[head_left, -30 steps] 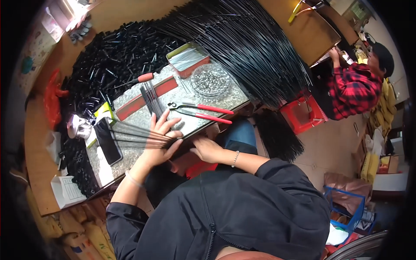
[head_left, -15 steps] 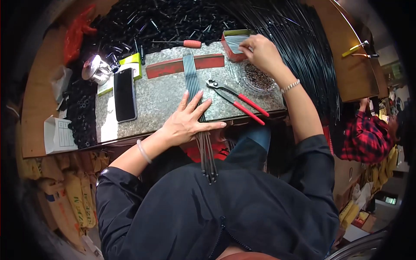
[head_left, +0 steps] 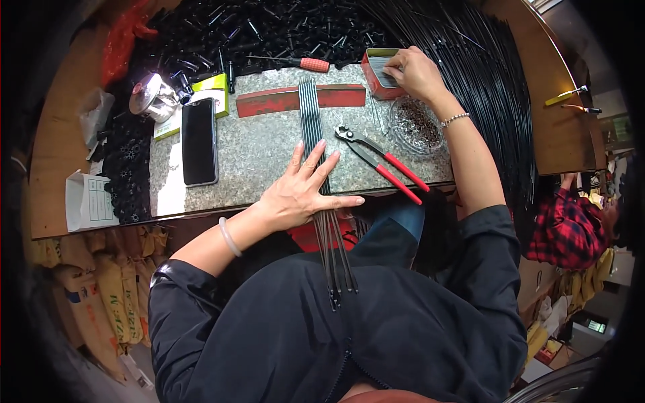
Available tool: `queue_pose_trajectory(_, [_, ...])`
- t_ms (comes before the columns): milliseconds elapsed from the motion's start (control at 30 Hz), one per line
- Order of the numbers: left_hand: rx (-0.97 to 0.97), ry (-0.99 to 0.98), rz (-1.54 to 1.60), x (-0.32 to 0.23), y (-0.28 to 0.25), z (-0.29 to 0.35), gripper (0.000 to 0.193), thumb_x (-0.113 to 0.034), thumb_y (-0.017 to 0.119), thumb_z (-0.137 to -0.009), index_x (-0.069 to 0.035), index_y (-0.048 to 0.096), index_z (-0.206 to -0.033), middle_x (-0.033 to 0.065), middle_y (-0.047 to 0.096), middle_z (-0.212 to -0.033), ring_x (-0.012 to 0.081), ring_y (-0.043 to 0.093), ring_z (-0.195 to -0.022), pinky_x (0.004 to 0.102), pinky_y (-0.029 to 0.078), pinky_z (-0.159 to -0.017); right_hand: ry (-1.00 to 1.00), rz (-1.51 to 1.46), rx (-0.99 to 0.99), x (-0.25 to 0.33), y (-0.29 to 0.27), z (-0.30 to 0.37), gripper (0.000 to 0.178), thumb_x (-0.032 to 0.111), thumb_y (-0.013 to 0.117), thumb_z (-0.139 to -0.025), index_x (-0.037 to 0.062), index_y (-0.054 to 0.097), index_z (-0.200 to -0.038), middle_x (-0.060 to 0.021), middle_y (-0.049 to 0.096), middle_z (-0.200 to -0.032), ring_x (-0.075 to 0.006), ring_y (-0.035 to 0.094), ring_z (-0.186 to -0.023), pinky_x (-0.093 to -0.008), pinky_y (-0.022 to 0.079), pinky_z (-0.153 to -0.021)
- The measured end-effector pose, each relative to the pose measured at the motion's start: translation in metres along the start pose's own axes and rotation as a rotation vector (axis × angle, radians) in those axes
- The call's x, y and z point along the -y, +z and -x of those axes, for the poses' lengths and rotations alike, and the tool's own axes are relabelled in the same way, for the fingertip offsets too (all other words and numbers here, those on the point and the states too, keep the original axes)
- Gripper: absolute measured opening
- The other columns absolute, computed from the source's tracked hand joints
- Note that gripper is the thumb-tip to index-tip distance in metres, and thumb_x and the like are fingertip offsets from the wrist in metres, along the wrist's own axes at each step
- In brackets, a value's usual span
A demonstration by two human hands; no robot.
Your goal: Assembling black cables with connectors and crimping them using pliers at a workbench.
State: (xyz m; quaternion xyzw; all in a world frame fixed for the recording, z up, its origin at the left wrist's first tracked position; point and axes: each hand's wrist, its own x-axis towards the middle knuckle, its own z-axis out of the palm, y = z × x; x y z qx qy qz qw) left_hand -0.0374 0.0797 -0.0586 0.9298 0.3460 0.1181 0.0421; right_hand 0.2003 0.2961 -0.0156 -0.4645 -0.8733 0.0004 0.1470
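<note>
My left hand [head_left: 302, 185] lies flat with its fingers spread over a row of thin dark cables [head_left: 310, 111]. They run side by side across a red bar [head_left: 265, 102], and their near ends hang past the table edge before my jacket. My right hand [head_left: 415, 72] is over a red tin [head_left: 384, 92] holding thin silvery pieces. Its fingertips are pinched together at the tin's contents; whatever they grip is too small to make out. Between the hands lie pincers with red handles [head_left: 386, 164]. A clear round dish [head_left: 416, 127] of small brownish metal bits stands below the tin.
A black phone [head_left: 199, 142] rests on the speckled slab [head_left: 259, 158]. Behind it are a red-handled screwdriver [head_left: 314, 64] and a heap of black parts [head_left: 289, 30]. Long black cables [head_left: 484, 87] fill the right side. A person in a checked shirt [head_left: 568, 228] is at far right.
My right fingers have shifted on the tin and now pinch at its contents. The left hand keeps its place on the cables. The whole view has shifted slightly.
</note>
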Motion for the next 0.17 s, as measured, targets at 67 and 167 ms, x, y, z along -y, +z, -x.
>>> queue_pose_trajectory(67, [-0.005, -0.003, 0.011, 0.000, 0.001, 0.000, 0.069, -0.009, 0.053, -0.077, -0.051, 0.036, -0.130, 0.0204, 0.029, -0.140, 0.0454, 0.025, -0.130, 0.0621, 0.019, -0.103, -0.029, -0.031, -0.145, 0.003, -0.001, -0.001, 0.012, 0.018, 0.061, -0.078, 0.0098, 0.067, -0.083, -0.0076, 0.063, -0.084, -0.0258, 0.056, -0.086, -0.0375, 0.047, -0.075])
queue_pose_trajectory(167, [-0.002, -0.010, 0.013, 0.000, 0.002, 0.000, 0.070, -0.008, 0.053, -0.078, -0.051, 0.035, -0.130, 0.0191, 0.029, -0.141, 0.0442, 0.025, -0.130, 0.0627, 0.018, -0.103, -0.092, -0.070, -0.347, 0.011, -0.002, -0.003, 0.012, 0.016, 0.058, -0.081, 0.0066, 0.060, -0.087, -0.0074, 0.062, -0.085, -0.0260, 0.056, -0.086, -0.0380, 0.047, -0.073])
